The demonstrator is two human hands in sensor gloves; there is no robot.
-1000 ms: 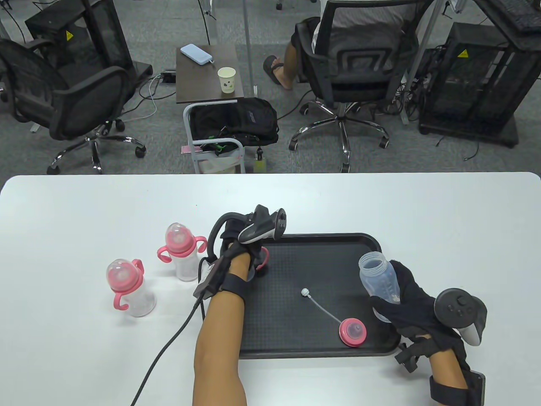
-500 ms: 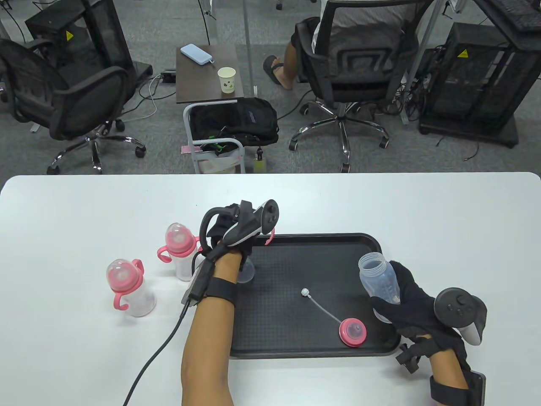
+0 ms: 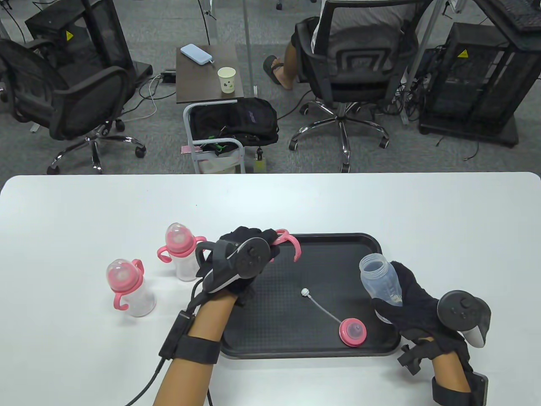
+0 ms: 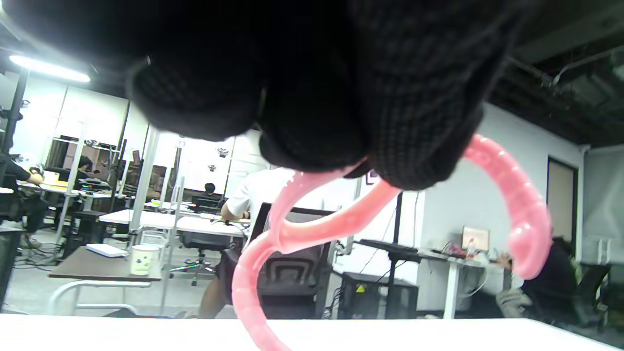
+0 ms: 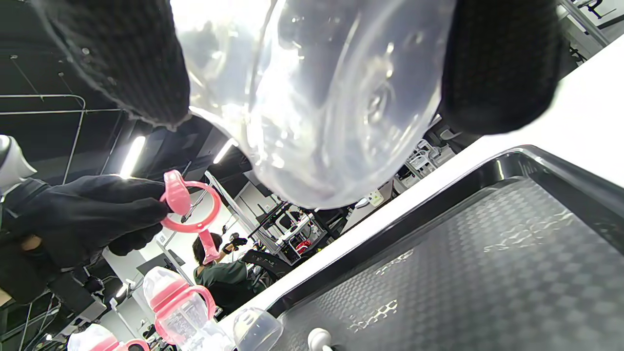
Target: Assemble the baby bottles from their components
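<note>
My left hand (image 3: 247, 249) grips a pink handle ring (image 3: 290, 244) above the left end of the black tray (image 3: 338, 239); the ring's curved handles show under the gloved fingers in the left wrist view (image 4: 302, 234). My right hand (image 3: 412, 302) holds a clear empty bottle body (image 3: 379, 282), mouth up and tilted left, over the tray's right end; its base fills the right wrist view (image 5: 312, 97). A pink nipple collar (image 3: 352, 332) with a white straw tube (image 3: 319, 305) lies on the tray. A clear dome cap (image 5: 257, 329) sits at the tray's left end.
Two assembled pink-handled bottles (image 3: 182, 253) (image 3: 129, 287) stand on the white table (image 3: 84, 203) left of the tray. Office chairs, a small side table with a paper cup (image 3: 226, 79) and a seated person are beyond the table's far edge.
My left hand lifted the pink handle ring off the tray's left end and turned over, tracker now facing up, ring pointing right. My right hand with the bottle stayed almost still.
</note>
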